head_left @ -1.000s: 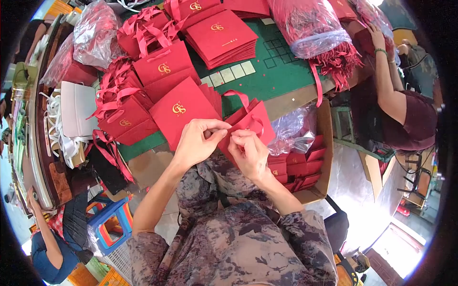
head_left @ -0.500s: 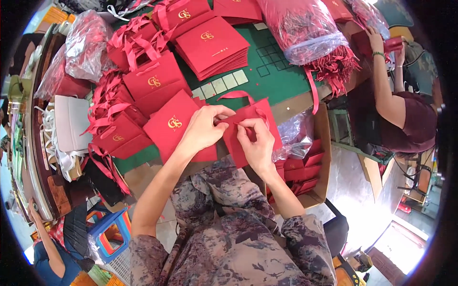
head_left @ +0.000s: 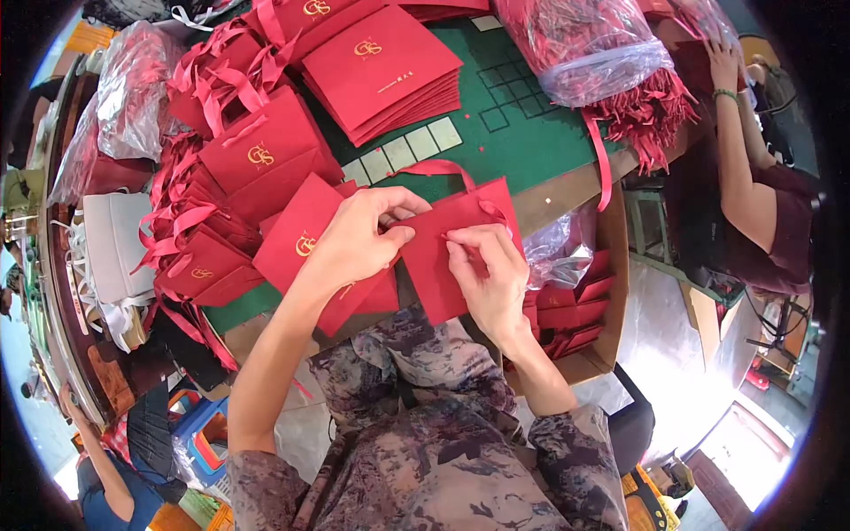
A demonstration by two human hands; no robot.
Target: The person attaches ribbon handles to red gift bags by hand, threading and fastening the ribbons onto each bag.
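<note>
Holding a red bag [head_left: 452, 243] over the near table [head_left: 567, 181] edge, we pinch its left side with the left hand [head_left: 359, 239], thumb and fingertips closed on the paper. Our right hand [head_left: 491, 270] grips the bag's lower right part, its fingers [head_left: 465, 237] pressed to the face near the ribbon handle [head_left: 434, 168] that loops up from the top. Under the left hand lies another flat bag [head_left: 301, 234]. Further left, finished bags [head_left: 239, 168] pile up; a flat stack [head_left: 381, 66] sits ahead on the green mat [head_left: 522, 124]. A box [head_left: 602, 292] stands just right of us, and another person's arm [head_left: 739, 159] rests at the far right.
</note>
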